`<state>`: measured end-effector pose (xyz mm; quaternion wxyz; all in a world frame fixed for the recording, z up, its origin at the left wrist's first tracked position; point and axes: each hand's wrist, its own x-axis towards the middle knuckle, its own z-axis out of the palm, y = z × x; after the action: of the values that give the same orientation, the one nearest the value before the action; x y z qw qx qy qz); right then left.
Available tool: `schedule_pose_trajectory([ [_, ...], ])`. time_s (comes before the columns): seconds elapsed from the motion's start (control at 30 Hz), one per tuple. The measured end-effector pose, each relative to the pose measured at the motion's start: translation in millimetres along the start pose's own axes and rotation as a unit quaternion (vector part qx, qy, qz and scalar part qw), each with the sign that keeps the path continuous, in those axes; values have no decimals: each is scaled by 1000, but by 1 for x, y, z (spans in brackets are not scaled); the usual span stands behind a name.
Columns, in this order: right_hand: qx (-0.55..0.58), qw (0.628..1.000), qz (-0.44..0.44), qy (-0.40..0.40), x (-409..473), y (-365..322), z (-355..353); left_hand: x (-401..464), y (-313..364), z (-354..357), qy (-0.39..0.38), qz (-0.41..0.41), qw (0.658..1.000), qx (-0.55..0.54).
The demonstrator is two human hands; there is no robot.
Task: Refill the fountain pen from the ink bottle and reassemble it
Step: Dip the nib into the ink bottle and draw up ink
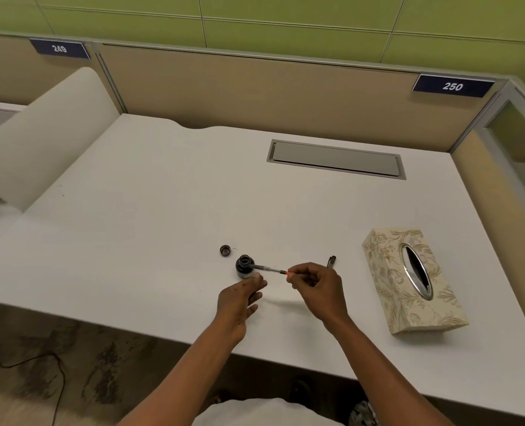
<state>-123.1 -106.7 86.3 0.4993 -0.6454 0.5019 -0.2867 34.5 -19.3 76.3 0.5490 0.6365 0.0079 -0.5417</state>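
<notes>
A small dark ink bottle (244, 266) stands uncapped on the white desk (132, 210). Its cap (225, 250) lies just to the upper left of it. My left hand (239, 298) steadies the bottle from the near side with thumb and fingertips. The pen's inner section with a clear converter (269, 269) leans with its nib end inside the bottle's mouth. My right hand (318, 289) pinches the converter's red-tipped end. A dark pen barrel (331, 261) lies on the desk just behind my right hand.
A floral tissue box (408, 281) with a chrome oval opening sits at the right. A grey cable hatch (336, 159) is set into the desk at the back. Beige partition panels close the back and right sides. The desk's front edge runs under my forearms.
</notes>
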Motion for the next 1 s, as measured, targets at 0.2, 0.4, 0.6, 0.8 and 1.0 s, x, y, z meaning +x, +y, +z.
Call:
schedule_pose_trajectory([
  [0.2, -53, 996, -70, -24, 29, -19, -12, -10, 14, -11, 120, 320, 914, 220],
  [0.4, -127, 975, -169, -68, 59, -44, -7, 16, 46, -5, 48, 427, 810, 400],
  [0.6, -211, 933, -259, -134, 80, -68, 6, 23, 56, 2, 62, 410, 819, 397],
  [0.8, -231, 908, -306, -168, 93, -80, 19, 33, 63, -5, 67, 369, 857, 353],
  [1.0, -253, 902, -299, -185, 106, -88, 37, 45, 80, -20, 15, 353, 864, 360],
])
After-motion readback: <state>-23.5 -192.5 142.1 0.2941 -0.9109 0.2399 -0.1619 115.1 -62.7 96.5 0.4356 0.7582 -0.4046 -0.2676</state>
